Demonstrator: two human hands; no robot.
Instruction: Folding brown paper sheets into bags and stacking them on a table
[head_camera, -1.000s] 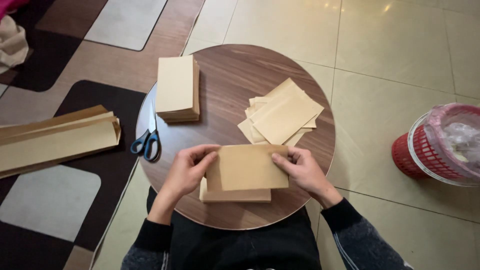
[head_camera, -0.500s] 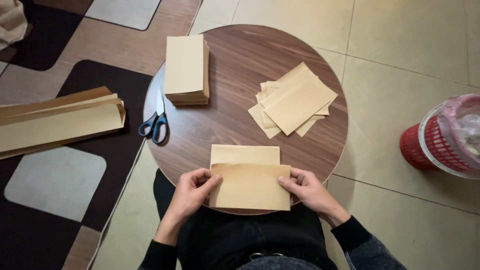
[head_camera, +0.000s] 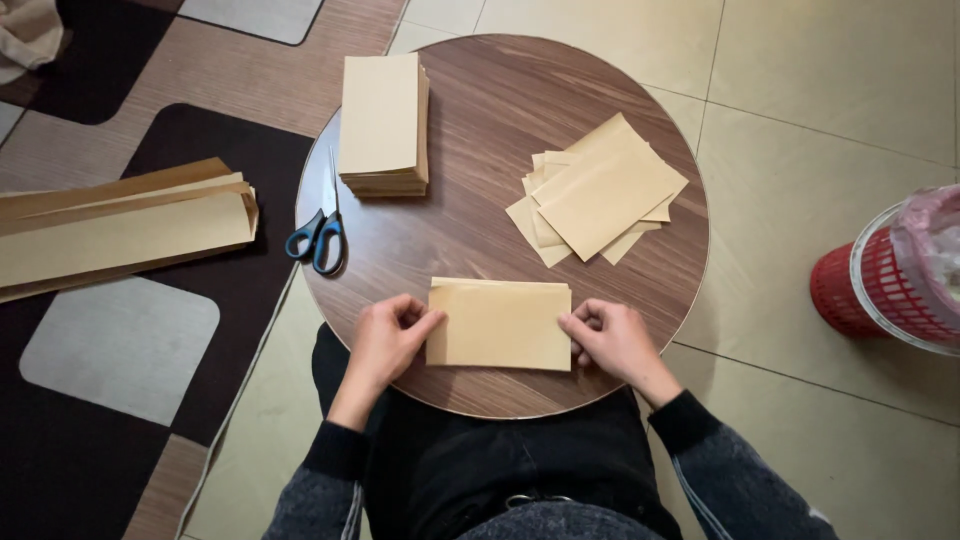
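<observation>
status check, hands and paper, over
Left hand and right hand pinch the folded paper at both ends. Paper flat on table. Nothing in the way.

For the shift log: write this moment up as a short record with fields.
left hand: pinches the left edge of the folded brown paper piece
right hand: pinches its right edge
surface: round wooden table
neat stack: far left of table
loose pile: fanned out, far right
scissors: blue-handled, at table's left rim
floor: long brown paper sheets on left, red basket on right
</observation>
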